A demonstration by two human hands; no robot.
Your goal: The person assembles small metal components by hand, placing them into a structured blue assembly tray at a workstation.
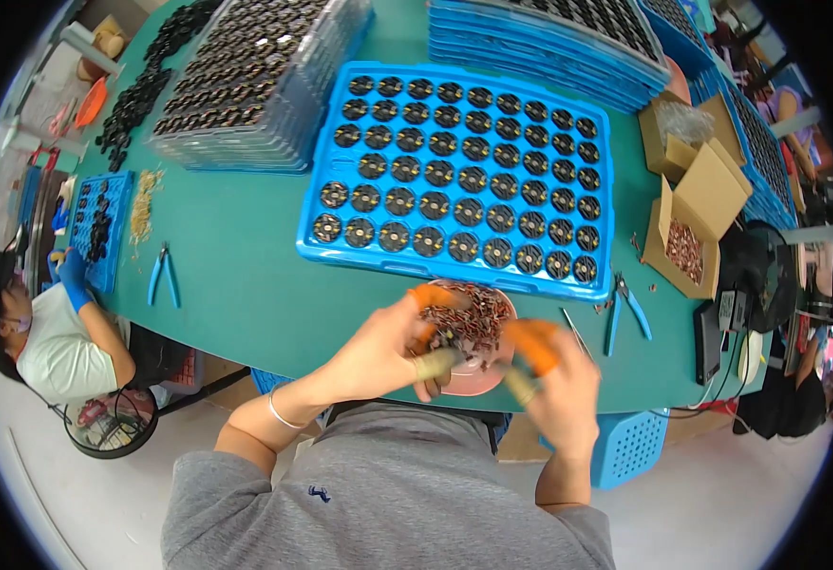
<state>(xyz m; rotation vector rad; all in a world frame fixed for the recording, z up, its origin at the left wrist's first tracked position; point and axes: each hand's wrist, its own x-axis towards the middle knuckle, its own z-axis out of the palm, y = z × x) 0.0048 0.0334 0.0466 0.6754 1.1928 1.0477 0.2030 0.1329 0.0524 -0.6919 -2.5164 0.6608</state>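
Observation:
My left hand (407, 347), with orange and yellowish finger covers, is curled over the left side of a pink bowl (481, 382). A small dark part (443, 338) shows between its fingers; most of it is hidden. The bowl holds many small copper-red and black pieces (478, 309). At the bowl's right side is my right hand (554, 370), also with finger covers, its fingers bent and smeared by motion. Beyond the bowl lies a blue tray (454, 265) with rows of round black parts (464, 245); one place at its left side has no part.
Stacked trays (246, 95) stand far left, more blue trays (540, 57) at the back. Blue-handled pliers (637, 312) and tweezers (576, 332) lie to the right, near a cardboard box (665, 228) of small pieces. Other pliers (162, 275) lie left; a co-worker (65, 332) sits beyond.

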